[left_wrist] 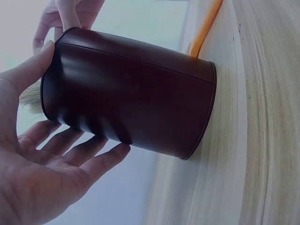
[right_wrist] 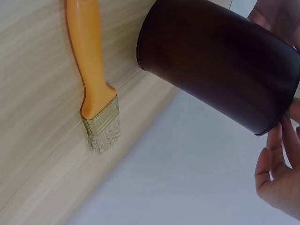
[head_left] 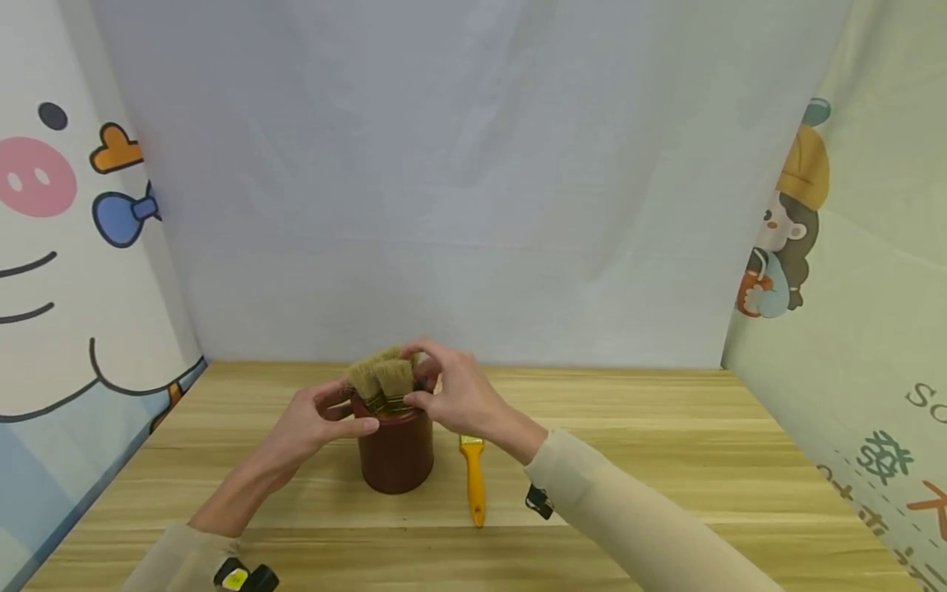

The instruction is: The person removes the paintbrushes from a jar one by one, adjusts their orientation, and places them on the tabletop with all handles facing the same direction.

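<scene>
A dark red cylindrical container point(head_left: 397, 459) stands upright on the table. Several paintbrushes point(head_left: 394, 377) poke out of it, bristles up; their handles are hidden inside. My left hand point(head_left: 314, 421) holds the container from its left side. In the left wrist view the thumb lies at the rim, and the fingers touch the opposite side of the wall. At the top right of the container, my right hand point(head_left: 464, 396) pinches a brush near its metal band, thumb in front and index finger behind the bristles. Beside the container lies another paintbrush point(right_wrist: 91, 61) with an orange handle.
The wood-grain tabletop point(head_left: 629, 460) extends on both sides of the container. A pale cloth backdrop point(head_left: 459, 181) hangs behind it, and printed cartoon cloths flank the table left and right. The loose brush's handle points toward the near edge.
</scene>
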### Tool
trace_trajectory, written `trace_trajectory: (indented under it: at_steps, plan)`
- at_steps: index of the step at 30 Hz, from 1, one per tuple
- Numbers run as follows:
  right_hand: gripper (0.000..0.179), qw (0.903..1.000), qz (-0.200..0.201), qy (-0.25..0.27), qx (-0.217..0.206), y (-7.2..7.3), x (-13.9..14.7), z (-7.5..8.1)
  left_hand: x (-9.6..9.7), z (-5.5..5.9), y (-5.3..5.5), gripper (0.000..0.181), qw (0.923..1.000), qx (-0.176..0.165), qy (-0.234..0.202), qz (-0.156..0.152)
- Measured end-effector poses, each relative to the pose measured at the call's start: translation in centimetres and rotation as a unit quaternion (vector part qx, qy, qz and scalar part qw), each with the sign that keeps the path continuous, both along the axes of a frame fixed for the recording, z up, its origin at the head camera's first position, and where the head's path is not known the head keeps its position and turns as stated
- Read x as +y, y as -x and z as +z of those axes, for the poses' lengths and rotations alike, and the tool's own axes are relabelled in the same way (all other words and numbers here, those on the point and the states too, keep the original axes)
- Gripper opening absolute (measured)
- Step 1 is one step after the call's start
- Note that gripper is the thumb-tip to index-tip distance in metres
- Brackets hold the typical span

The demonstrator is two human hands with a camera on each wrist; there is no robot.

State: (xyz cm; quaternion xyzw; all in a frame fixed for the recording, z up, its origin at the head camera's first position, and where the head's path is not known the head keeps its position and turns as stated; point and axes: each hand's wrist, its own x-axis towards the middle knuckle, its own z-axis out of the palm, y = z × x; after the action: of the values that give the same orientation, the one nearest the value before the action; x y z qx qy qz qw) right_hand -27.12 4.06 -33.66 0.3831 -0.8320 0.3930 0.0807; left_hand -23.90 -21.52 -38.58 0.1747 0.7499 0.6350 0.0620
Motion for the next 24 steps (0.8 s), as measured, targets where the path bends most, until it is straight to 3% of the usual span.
trace_trajectory:
  at_steps: [15, 24]
  plan:
    - [0.041, 0.9993, 0.004, 0.016, 0.033, -0.13, 0.28, 0.7, -0.05, -0.07, -0.01, 0.078, 1.0, 0.008, -0.004, 0.003]
    - [0.042, 0.9992, 0.003, 0.034, 0.02, -0.05, 0.05, 0.84, -0.03, 0.05, -0.03, 0.079, 1.0, 0.001, -0.006, 0.003]
